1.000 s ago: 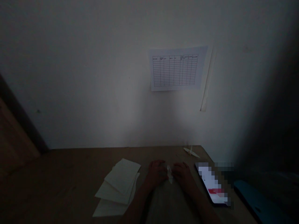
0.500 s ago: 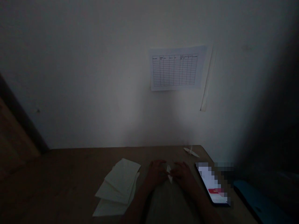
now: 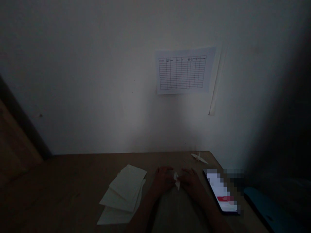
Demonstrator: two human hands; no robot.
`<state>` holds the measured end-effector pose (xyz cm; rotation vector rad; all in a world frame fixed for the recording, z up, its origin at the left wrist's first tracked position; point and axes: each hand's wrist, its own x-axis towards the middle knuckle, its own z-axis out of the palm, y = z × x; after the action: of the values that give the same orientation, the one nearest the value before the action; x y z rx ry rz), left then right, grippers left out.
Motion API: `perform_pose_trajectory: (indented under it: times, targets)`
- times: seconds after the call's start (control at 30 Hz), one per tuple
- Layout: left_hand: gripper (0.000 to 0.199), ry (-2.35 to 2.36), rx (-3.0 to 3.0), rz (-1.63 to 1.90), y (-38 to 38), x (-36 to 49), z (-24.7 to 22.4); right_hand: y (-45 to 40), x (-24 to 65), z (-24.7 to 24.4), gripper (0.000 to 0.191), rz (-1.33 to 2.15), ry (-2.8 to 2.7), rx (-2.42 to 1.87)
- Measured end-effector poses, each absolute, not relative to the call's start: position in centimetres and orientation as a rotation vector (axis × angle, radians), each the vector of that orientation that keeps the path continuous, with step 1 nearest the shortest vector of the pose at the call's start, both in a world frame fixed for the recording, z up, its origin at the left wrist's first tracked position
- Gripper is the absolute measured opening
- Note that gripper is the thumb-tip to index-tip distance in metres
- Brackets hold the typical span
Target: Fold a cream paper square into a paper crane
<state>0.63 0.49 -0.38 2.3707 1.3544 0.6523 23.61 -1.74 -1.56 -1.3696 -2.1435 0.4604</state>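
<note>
Between my two hands lies a small piece of folded white paper [image 3: 177,181], narrow and pointed at both ends, on the table. My left hand [image 3: 164,179] grips its left side with the fingertips. From the other side, the fingers of my right hand [image 3: 190,180] pinch it near the middle. Dim light hides the exact folds under the fingertips. Behind my right hand, near the table's far edge, sits a folded paper crane [image 3: 199,158] with its wings spread.
Several white paper sheets [image 3: 126,191] lie overlapped left of my hands. A phone [image 3: 222,194] with a lit, partly blurred screen rests at the right. Beyond the wooden table [image 3: 73,181] stands a wall with a printed table sheet [image 3: 182,72]. A blue object [image 3: 267,207] is at the lower right.
Almost nothing differs. Both hands stay on the folded paper, with only a slight shift of the fingers.
</note>
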Motion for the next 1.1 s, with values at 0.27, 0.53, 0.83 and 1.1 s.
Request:
perform_pose_trajectory:
  times: [0.27,0.53,0.83,1.1]
  targets:
    - [0.015,1.369,2.391,0.692,0.4,0.8,-0.5,-1.5,23.7,-2.0,0.025,0.491,-2.155,-1.373]
    - [0.015,1.38,2.4,0.673,0.4,0.7,-0.7,-1.9,23.7,-1.1,0.024,0.45,-2.23,-1.351]
    - [0.016,1.36,2.425,0.631,0.3,0.8,-0.4,-2.0,23.5,-1.0,0.029,0.456,-2.202,-1.407]
    - [0.016,1.355,2.422,0.655,0.2,0.6,-0.5,-2.3,23.5,-0.1,0.026,0.494,-2.204,-1.432]
